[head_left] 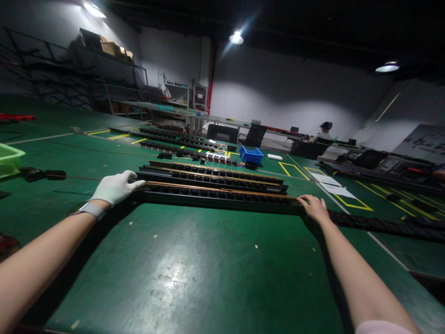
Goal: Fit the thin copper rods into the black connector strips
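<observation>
- The left hand (116, 186), in a white glove, rests on the left end of the nearest long black strip (219, 194), fingers together and curled over its end.
- The right hand (314, 207) is bare and lies on the strip's right end, fingers slightly spread and pressed flat on top; no full clamp shows.
- The strip lies crosswise on the green surface (194, 273), in the middle distance, with two similar strips (215, 175) just beyond it.
- A blue bin (251, 154) stands farther off, right of centre.
- A light green basket (9, 159) sits at the far left edge.
- A seated person (325, 132) is far right.
</observation>
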`<state>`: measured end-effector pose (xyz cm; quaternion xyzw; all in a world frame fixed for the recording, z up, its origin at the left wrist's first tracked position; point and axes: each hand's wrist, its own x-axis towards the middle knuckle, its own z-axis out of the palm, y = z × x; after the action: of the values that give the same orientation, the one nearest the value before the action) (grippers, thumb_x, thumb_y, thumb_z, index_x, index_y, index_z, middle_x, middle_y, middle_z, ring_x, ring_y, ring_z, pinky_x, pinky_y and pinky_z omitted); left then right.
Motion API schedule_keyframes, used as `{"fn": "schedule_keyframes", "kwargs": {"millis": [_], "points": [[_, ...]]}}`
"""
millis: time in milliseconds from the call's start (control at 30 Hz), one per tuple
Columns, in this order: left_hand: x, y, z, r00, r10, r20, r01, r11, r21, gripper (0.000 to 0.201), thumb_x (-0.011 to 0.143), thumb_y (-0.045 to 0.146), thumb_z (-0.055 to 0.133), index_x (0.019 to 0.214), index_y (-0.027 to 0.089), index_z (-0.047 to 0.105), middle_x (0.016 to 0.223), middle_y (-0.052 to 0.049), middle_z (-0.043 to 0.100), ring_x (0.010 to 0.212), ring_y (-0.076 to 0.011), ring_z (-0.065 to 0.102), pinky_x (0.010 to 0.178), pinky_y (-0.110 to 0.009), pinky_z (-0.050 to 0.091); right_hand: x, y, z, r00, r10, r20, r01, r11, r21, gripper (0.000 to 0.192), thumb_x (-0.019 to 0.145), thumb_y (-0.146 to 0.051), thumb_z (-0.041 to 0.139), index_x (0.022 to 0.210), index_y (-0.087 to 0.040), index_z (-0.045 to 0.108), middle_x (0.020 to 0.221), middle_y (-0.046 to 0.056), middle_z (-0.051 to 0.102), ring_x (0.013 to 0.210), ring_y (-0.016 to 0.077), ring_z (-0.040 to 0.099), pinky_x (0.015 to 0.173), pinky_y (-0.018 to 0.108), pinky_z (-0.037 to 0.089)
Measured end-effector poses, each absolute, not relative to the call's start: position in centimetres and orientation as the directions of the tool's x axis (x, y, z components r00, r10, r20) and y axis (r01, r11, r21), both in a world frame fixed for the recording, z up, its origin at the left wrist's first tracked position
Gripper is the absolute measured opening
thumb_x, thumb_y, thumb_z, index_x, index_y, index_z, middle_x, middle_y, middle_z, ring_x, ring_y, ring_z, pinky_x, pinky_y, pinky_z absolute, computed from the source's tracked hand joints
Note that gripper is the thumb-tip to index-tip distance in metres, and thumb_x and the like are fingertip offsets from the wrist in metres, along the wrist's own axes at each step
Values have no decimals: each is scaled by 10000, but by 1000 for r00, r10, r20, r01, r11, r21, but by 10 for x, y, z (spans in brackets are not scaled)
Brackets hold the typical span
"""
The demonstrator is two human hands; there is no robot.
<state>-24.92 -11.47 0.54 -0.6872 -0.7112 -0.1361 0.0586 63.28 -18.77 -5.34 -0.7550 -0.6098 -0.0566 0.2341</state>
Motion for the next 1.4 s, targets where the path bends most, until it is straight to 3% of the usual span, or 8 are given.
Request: {"fn": "schedule_keyframes", "kwargs": {"millis": [267, 433, 500, 633, 1033, 1133, 1300, 1400], "points": [[-247, -112, 6, -54, 965, 256, 991, 20, 133, 790, 953, 825, 448, 1326, 168, 678, 1234, -165, 804, 1116, -333, 738, 876, -360, 483, 632, -189, -54, 238, 891, 387, 952, -135, -276, 455, 978, -635, 470, 1062, -302, 768, 1237, 78, 791, 1288, 360, 625, 1259, 741, 144], [-246, -113, 6, 84, 930, 358, 993, -107, 46, 773, 989, 764, 427, 1386, 155, 689, 1331, -177, 772, 1197, -336, 704, 991, -389, 486, 632, -189, -54, 231, 890, 393, 958, -137, -253, 449, 987, -625, 465, 1051, -304, 772, 1233, 73, 791, 1282, 362, 628, 1242, 747, 177], [-238, -117, 3, 178, 893, 414, 981, -193, -5, 760, 1021, 694, 404, 1481, 138, 642, 1479, -199, 697, 1341, -349, 632, 1139, -433, 425, 633, -189, -55, 232, 889, 395, 957, -136, -257, 455, 989, -631, 463, 1054, -305, 774, 1241, 74, 789, 1285, 363, 626, 1244, 747, 167], [-211, -128, -9, 333, 840, 429, 938, -341, -60, 737, 1047, 610, 359, 1634, 194, 520, 1710, -148, 500, 1608, -347, 382, 1348, -521, 139, 636, -188, -58, 240, 883, 405, 955, -140, -261, 477, 986, -652, 460, 1056, -304, 778, 1229, 86, 788, 1269, 367, 628, 1246, 751, 152], [-172, -139, -39, 354, 832, 427, 923, -383, -18, 796, 1022, 630, 432, 1724, 258, 384, 1760, -146, 417, 1644, -358, 347, 1366, -582, 83, 639, -191, -57, 248, 894, 373, 953, -156, -258, 487, 987, -644, 451, 1095, -295, 772, 1240, 96, 774, 1287, 378, 615, 1246, 776, 136], [-171, -139, -42, 348, 822, 450, 925, -379, -24, 796, 1015, 633, 453, 1711, 250, 410, 1758, -158, 419, 1640, -372, 351, 1365, -594, 71, 622, -195, -50, 262, 857, 444, 953, -159, -256, 468, 1001, -622, 467, 1134, -281, 759, 1309, 120, 754, 1303, 390, 600, 1247, 780, 148], [-172, -136, -46, 370, 803, 467, 920, -386, -66, 783, 1017, 613, 464, 1689, 212, 443, 1746, -178, 433, 1621, -393, 380, 1352, -638, 67, 532, -190, -25, 184, 672, 717, 968, 4, -252, 493, 1054, -527, 421, 1331, -228, 699, 1481, 178, 666, 1413, 368, 548, 1261, 662, 292], [-173, -134, -48, 375, 795, 477, 919, -385, -81, 771, 1010, 576, 483, 1681, 197, 451, 1739, -184, 443, 1610, -403, 396, 1339, -670, 83, 437, -182, -14, -6, 688, 725, 955, 219, -200, 500, 1092, -469, 388, 1409, -214, 679, 1531, 176, 645, 1453, 321, 549, 1288, 599, 317]]}}
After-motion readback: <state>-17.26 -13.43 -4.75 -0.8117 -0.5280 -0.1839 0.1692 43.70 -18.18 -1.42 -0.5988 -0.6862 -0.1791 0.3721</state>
